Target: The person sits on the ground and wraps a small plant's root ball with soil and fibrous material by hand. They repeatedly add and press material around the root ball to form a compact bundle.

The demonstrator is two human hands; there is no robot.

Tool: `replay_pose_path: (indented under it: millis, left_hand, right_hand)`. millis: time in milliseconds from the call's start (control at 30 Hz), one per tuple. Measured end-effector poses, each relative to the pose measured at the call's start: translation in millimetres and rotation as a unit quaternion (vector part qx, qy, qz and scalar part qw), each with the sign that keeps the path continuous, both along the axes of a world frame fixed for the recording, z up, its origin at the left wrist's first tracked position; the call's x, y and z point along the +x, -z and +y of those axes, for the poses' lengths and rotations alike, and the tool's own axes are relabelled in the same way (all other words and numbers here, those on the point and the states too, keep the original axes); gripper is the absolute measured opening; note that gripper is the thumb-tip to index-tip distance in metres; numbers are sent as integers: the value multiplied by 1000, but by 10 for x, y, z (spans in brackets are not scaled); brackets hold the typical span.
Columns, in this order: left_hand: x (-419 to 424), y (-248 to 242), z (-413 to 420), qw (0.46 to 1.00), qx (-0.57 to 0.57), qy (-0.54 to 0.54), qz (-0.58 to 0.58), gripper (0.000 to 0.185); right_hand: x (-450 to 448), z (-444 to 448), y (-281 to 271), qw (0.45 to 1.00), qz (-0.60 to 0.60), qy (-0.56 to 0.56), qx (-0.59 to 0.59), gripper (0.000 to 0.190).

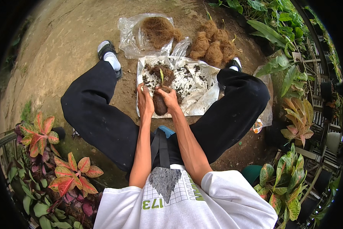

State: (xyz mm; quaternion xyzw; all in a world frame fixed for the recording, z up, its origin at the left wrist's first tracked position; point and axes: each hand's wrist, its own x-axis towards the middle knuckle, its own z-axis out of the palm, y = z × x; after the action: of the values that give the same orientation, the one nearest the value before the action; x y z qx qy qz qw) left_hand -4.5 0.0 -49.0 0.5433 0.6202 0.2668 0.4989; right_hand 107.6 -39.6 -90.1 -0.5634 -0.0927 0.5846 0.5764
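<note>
Between my hands is a dark brown, rounded root ball, held over the near left part of a soil-strewn white plastic sheet. A small plant shoot rises just beyond my fingers. My right hand grips the root ball's right side, thumb on top. My left hand is upright at its left, fingers raised; whether it touches the ball is unclear. Just beyond, brown coconut fibre and dark soil crumbs lie on the sheet.
Beyond the sheet, a clear plastic bag holds loose coconut fibre. Several fibre-wrapped seedlings are clustered at its right. My legs flank the sheet. Potted leafy plants stand at the right, and red-green foliage at the lower left.
</note>
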Motion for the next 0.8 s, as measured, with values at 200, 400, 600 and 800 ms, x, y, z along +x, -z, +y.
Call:
replay_pose_path:
  millis: [200,400,600,800]
  left_hand:
    - [-41,130,139,951,-188,-33,-243,62]
    - [0,2,-85,964,-115,-38,-238,28]
    - [43,-239,-57,978,85,-104,-159,33]
    - [121,-517,-117,978,203,36,-31,31]
  right_hand:
    - [4,19,-348,986,-55,-145,53,79]
    - [-32,165,-384,972,-164,-165,42,95]
    - [-58,85,-299,988,116,-52,-88,85]
    - [-92,54,-277,982,187,27,19,76]
